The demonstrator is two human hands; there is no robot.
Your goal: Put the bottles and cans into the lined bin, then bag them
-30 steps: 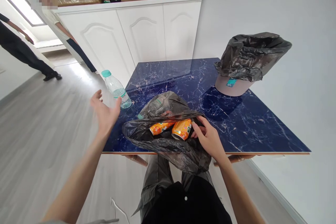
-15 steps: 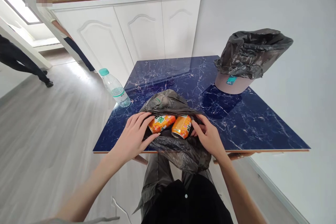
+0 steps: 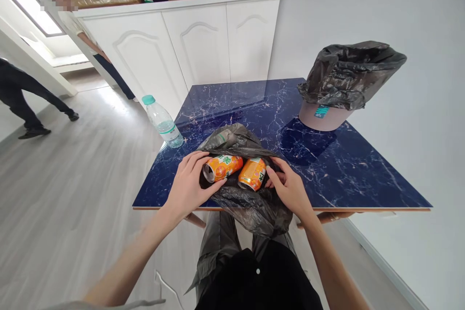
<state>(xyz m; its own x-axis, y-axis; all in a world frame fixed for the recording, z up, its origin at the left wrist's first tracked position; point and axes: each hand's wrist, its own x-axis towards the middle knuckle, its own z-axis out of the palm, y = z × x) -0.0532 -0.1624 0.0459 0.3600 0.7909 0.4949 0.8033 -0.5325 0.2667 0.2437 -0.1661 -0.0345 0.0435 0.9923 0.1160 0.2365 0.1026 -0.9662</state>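
Note:
A black plastic bag (image 3: 250, 206) lies at the table's near edge, its mouth spread and its lower part hanging over the edge. Inside the mouth, two orange drink cans lie on their sides: a left can (image 3: 227, 167) with its end facing left, and a right can (image 3: 252, 174). My left hand (image 3: 191, 179) holds the bag's left rim, its fingers curved over the rim and its thumb stretched below the left can. On the other side, my right hand (image 3: 288, 186) grips the right rim beside the right can; some of its fingers are hidden in the bag.
A clear bottle with a teal cap (image 3: 163, 123) stands at the left edge of the blue marbled table (image 3: 232, 101). At right is a bin (image 3: 323, 118) lined with a black bag. A white cabinet (image 3: 203, 43) stands behind; two people are at far left.
The left can has turned slightly, and its end now shows beside my left hand. My left thumb has shifted a little right and up. The right hand stays in place.

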